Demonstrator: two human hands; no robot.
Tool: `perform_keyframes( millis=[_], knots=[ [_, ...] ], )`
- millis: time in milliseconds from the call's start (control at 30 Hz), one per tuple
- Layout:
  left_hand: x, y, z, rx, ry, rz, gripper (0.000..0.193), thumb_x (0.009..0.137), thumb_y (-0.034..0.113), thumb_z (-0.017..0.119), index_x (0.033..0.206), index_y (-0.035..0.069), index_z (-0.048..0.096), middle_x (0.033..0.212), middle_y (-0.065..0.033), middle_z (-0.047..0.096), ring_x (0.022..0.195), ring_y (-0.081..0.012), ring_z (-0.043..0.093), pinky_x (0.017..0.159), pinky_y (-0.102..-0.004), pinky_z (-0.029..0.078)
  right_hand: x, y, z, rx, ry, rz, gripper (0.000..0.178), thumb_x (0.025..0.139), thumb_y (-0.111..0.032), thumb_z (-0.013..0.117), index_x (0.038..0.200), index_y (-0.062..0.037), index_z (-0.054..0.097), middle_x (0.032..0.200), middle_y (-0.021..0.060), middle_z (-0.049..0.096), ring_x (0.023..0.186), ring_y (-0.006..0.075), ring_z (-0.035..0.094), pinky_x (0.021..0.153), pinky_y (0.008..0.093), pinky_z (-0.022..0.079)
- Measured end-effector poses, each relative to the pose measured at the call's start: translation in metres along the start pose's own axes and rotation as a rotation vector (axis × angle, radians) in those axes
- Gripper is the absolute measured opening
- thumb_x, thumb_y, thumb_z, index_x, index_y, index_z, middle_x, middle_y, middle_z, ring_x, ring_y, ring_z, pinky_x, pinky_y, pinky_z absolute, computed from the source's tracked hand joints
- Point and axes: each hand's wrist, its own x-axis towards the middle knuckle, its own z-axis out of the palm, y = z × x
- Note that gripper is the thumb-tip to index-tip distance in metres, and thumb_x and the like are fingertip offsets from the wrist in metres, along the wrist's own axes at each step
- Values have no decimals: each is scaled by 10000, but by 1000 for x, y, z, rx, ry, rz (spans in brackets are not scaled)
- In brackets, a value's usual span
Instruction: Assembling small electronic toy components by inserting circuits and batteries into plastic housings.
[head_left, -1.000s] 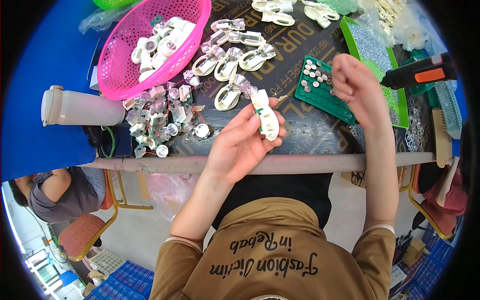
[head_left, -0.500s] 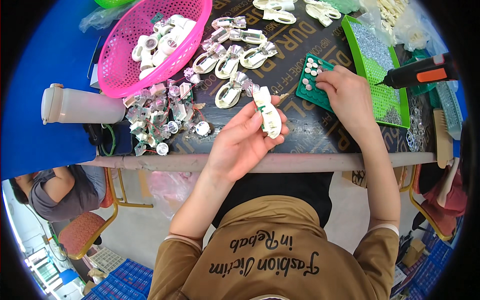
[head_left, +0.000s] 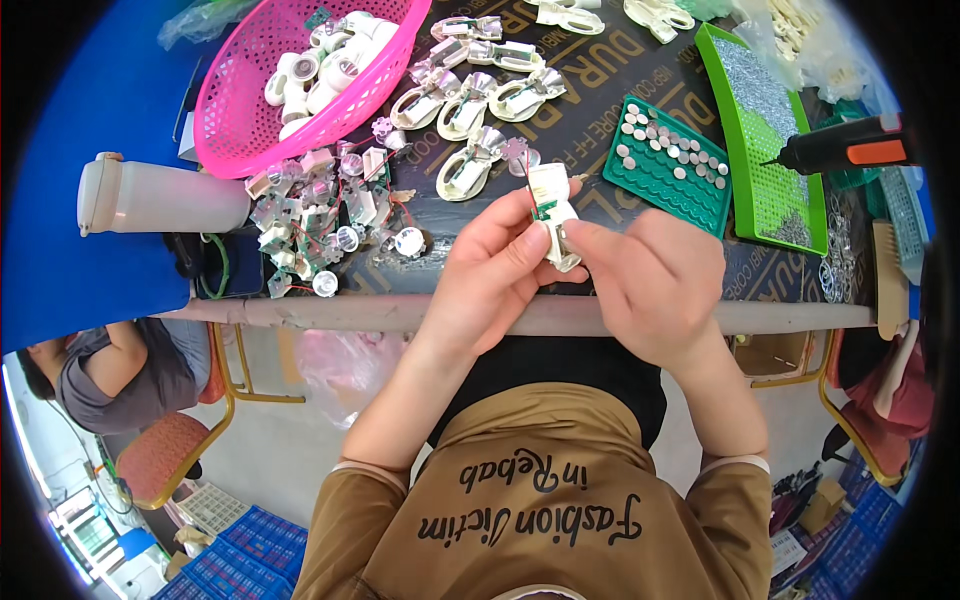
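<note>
My left hand (head_left: 490,275) is closed around a cream plastic half-shell (head_left: 548,183), holding it over the table's near edge. A small green circuit board (head_left: 545,209) and a red wire show inside the shell. My right hand (head_left: 660,285) has its fingers curled, and its index fingertip meets the lower part of the shell; anything pinched under it is hidden. Beyond that hand lies a green ridged tray (head_left: 668,165) with several small round silvery discs (head_left: 683,145) on it. Similar cream half-shells (head_left: 465,165) with reflectors lie ahead of my left hand.
At the left stand a pink basket (head_left: 225,120) of white parts and a pale cylindrical container (head_left: 165,198). A heap of wired lamp parts (head_left: 315,215) sits in front. On the right are a green tray (head_left: 735,170) of small metal pieces and a black-orange screwdriver (head_left: 845,150).
My right hand has come from the disc tray, toward me and left, to the half-shell. My left hand and the shell have shifted slightly right.
</note>
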Motion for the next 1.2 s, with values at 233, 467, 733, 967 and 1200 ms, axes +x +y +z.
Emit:
perform_keyframes(
  millis=[233, 467, 733, 967, 1200],
  knots=[
    [-5, -1, 5, 133, 47, 80, 398, 896, 119, 486, 1255, -17, 383, 1067, -92, 540, 934, -154, 553, 774, -321, 500, -7, -5, -2, 31, -37, 7, 213, 652, -59, 607, 863, -53, 631, 562, 6, 391, 446, 141, 426, 374, 269, 319],
    [0, 11, 2, 167, -22, 82, 387, 899, 131, 481, 1243, -24, 396, 1002, -110, 574, 868, -193, 594, 737, -320, 511, -4, 14, -24, 1599, 52, 1117, 203, 879, -125, 442, 1049, -15, 458, 826, 15, 462, 635, 60, 376, 505, 174, 293],
    [5, 10, -6, 74, 1, 24, 388, 905, 129, 463, 1250, -33, 388, 1009, -112, 572, 858, -208, 600, 728, -307, 511, -12, 24, -19, 1741, -131, 1187, 181, 908, -96, 419, 1057, 0, 458, 970, 139, 562, 635, 58, 386, 522, 168, 339],
    [4, 9, -8, 46, -10, 3, 395, 905, 131, 459, 1255, -33, 379, 1018, -113, 568, 863, -211, 598, 730, -308, 510, -31, 33, -8, 1859, -26, 1118, 197, 918, -140, 447, 1040, 8, 494, 931, 134, 574, 560, 42, 353, 455, 153, 298],
    [4, 9, -3, 88, 37, 2, 459, 900, 174, 474, 1276, -47, 331, 1013, -153, 552, 866, -222, 581, 707, -292, 500, -22, 27, -6, 1792, 165, 1317, 210, 898, -137, 490, 1025, 27, 520, 821, 66, 574, 535, 22, 335, 444, 158, 269]
  ],
)
